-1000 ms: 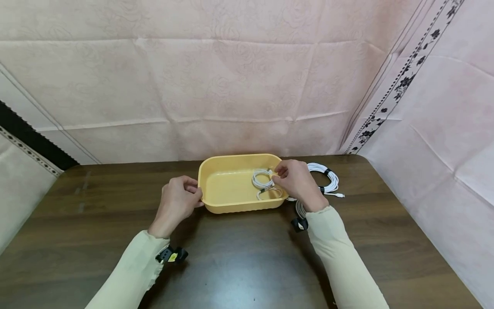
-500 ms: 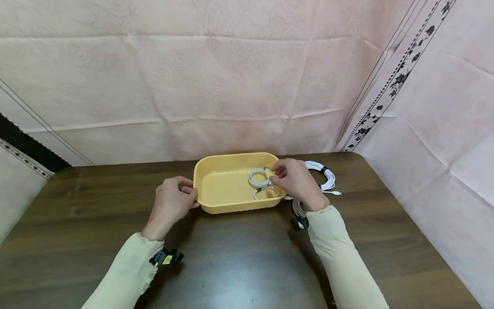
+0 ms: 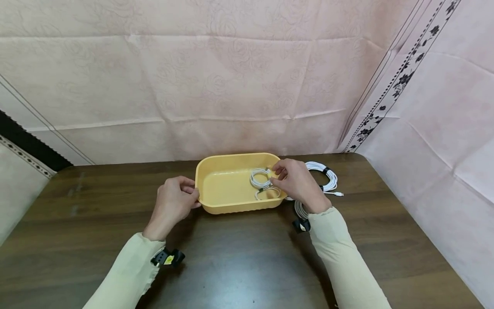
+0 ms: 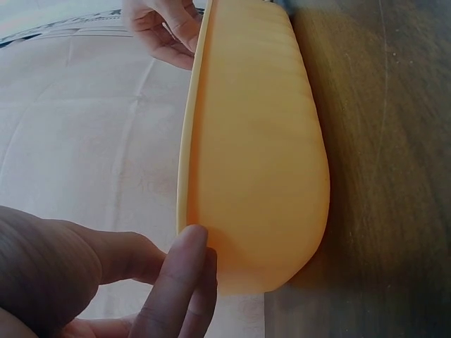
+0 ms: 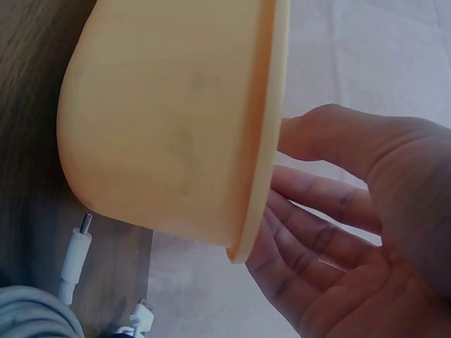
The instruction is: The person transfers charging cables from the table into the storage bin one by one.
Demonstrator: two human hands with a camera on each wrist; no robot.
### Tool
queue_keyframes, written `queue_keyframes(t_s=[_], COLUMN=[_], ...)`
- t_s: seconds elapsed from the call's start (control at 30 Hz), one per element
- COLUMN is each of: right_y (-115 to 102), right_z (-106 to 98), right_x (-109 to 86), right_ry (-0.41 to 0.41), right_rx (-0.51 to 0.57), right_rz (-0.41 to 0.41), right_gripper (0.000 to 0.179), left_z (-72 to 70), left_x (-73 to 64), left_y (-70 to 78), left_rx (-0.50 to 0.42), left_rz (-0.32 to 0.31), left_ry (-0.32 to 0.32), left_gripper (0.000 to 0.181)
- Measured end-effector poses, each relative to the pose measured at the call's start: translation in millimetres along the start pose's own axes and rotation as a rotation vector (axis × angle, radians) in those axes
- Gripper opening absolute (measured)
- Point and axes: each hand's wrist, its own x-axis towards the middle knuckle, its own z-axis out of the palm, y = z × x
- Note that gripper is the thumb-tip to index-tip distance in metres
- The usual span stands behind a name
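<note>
At left of centre in the head view, we see a left hand (image 3: 171, 204) holding the left edge of a yellow tray (image 3: 220, 186), its fingers bent and close together at the rim. The tray sits on a brown tabletop (image 3: 231, 257) at mid-frame, between both hands. Toward its right end we find a white coiled cable (image 3: 257, 185) and, just below it in the frame, a thinner looped cable (image 3: 256, 193). At right of centre, a right hand (image 3: 300, 182) reaches over the right rim, fingers bent, tips just beside the white coiled cable; we cannot tell whether they pinch it.

The pale left sleeve (image 3: 123, 270) enters from lower left, the pale right sleeve (image 3: 347, 262) from lower right, both hands angled inward with their backs toward us. Farther right lies a white cable bundle (image 3: 332, 178) with dark ties.

From the left wrist, we get the tray's outer wall across the centre and, at lower centre, a fingertip against the rim, the thumb's tip lost behind it. From the right wrist, we read a metal-tipped plug (image 5: 76, 253) and a grey coil (image 5: 32, 313) at lower left; at right, the palm shows, thumb above the other fingers, their tips hidden behind the rim.
</note>
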Motion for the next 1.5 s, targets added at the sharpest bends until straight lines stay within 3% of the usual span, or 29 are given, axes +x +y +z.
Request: queue_keyframes(t_s=[0.67, 1.23, 1.5], right_y=[4.6, 16.7, 20.1], right_z=[-9.7, -23.9, -22.5], right_x=[-2.8, -3.0, -4.1], right_ry=[0.008, 0.040, 0.070], right_rx=[-0.011, 0.002, 0.000], right_rz=[-0.008, 0.047, 0.020], right_gripper=[0.028, 0.022, 0.019], left_z=[0.9, 1.1, 0.9], left_x=[0.9, 0.1, 0.3], left_y=[-0.1, 1.7, 0.8], left_rx=[0.009, 0.023, 0.025], left_rz=[-0.009, -0.008, -0.011], left_ry=[0.008, 0.013, 0.012], left_gripper=[0.033, 0.034, 0.034])
